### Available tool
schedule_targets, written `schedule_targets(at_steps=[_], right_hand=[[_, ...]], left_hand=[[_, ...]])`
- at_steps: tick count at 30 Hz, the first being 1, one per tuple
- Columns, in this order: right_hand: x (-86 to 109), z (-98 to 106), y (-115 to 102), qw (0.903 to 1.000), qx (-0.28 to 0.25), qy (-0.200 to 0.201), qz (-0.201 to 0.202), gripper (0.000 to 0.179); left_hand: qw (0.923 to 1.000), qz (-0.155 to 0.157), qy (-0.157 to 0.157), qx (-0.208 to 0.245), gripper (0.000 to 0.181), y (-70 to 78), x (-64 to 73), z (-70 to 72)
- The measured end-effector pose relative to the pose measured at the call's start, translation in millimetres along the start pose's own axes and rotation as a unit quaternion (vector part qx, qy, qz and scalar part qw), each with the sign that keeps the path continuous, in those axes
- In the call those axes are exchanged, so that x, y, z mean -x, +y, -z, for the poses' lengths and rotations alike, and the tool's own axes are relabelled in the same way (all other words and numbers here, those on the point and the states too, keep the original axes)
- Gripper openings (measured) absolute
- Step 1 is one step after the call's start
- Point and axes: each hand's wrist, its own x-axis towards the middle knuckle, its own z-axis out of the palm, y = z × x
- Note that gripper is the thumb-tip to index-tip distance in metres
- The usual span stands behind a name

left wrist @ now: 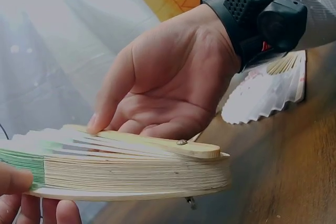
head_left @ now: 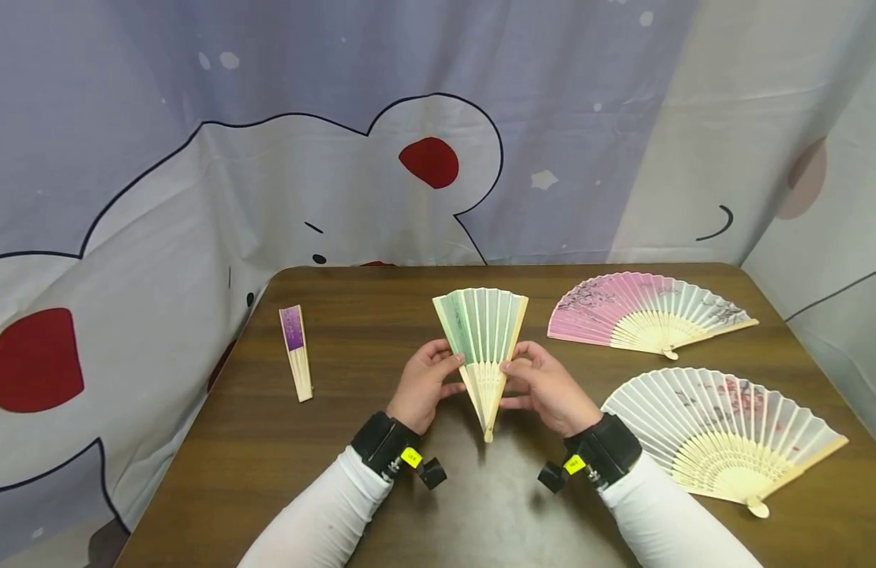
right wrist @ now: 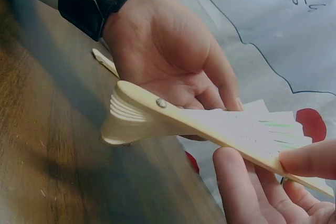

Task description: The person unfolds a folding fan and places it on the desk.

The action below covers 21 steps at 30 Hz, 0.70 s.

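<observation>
Green fan (head_left: 484, 331) is part-spread over the middle of the table (head_left: 370, 315), long axis pointing at the table's far edge, narrow end toward me. My left hand (head_left: 420, 386) pinches its left side, my right hand (head_left: 548, 388) its right; fingers curled, neither hand nearer.

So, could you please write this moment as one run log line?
left hand + right hand: both hold green fan, partly spread | table right: pink fan, white fan, both spread | table left: purple fan, folded
</observation>
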Motion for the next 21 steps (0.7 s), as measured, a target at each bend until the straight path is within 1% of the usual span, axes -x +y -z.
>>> schedule_targets(at_steps=[8, 12, 21], right_hand=[[-0.1, 3.9, -2.9, 0.9996, -0.002, 0.026, -0.008, 0.016], [-1.2, 7.7, -2.7, 0.9993, -0.010, 0.035, -0.012, 0.016], [-3.7, 17.8, -4.0, 0.9985, -0.023, 0.048, -0.015, 0.012]], left_hand=[[0.9998, -0.009, 0.018, -0.007, 0.031, 4.9, -0.8, 5.2], [0.9997, -0.010, 0.023, -0.004, 0.030, 7.5, -0.5, 7.4], [0.9991, -0.012, 0.035, 0.021, 0.028, 12.4, -2.1, 13.8]])
